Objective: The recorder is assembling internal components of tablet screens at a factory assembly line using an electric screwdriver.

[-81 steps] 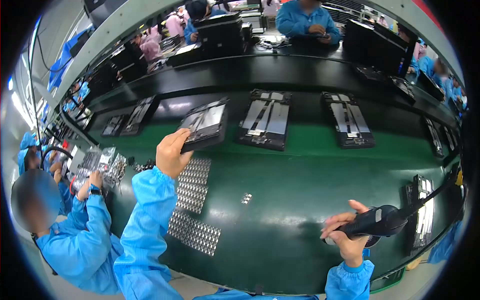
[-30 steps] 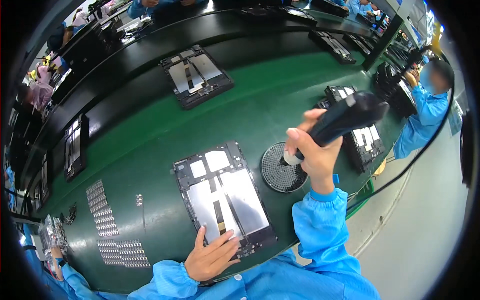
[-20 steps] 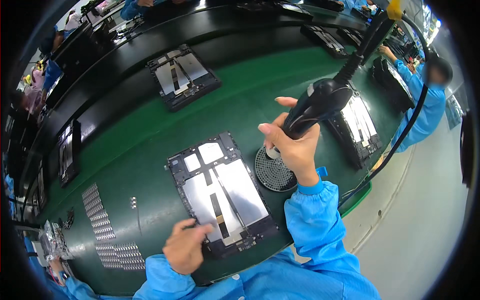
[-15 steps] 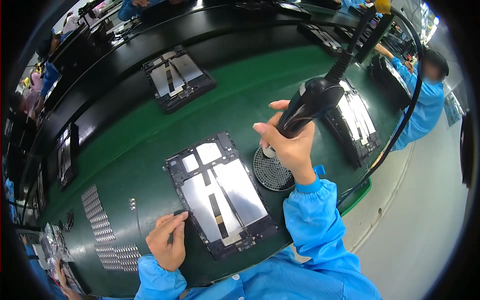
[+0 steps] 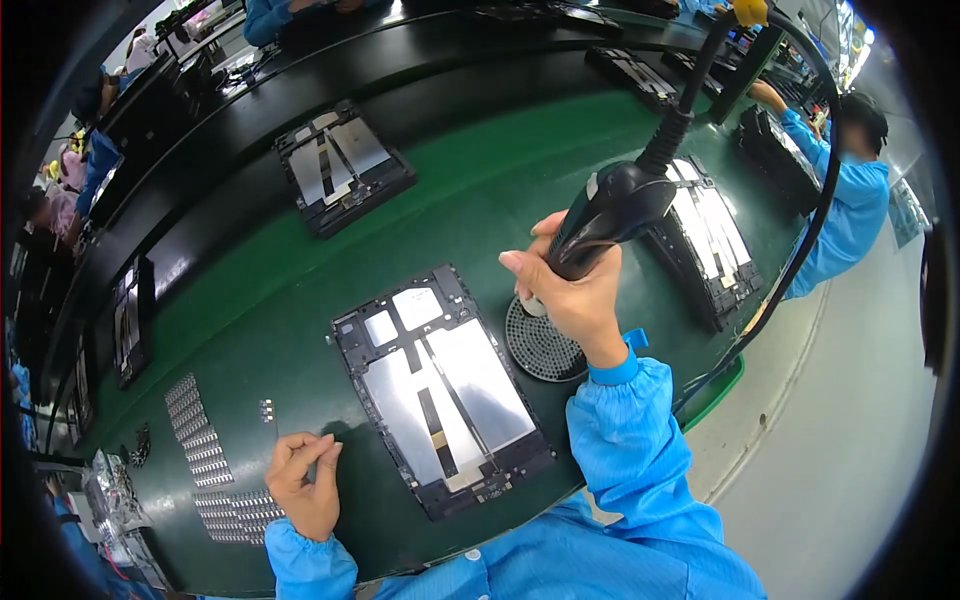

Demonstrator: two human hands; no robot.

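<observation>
My right hand is wrapped round a black corded electric screwdriver, raised over a round tray pierced with many small holes. Its tip is hidden behind my fingers. Left of that tray lies an opened tablet body, black-framed, with silver panels and dark flex strips. My left hand hovers over the table between the tablet and rows of small parts, thumb and fingers pinched together. Whether they hold anything small is too unclear to see. A small strip of parts lies just beyond it.
Another tablet body lies on the dark ledge of the green bench. A stack of tablet bodies stands at the right. The screwdriver's cable curves down on the right, near a co-worker in blue.
My left hand has moved left, away from the tablet's edge, still pinched. My right hand and the screwdriver have shifted slightly left. The tablet body on the ledge has slid a little left.
</observation>
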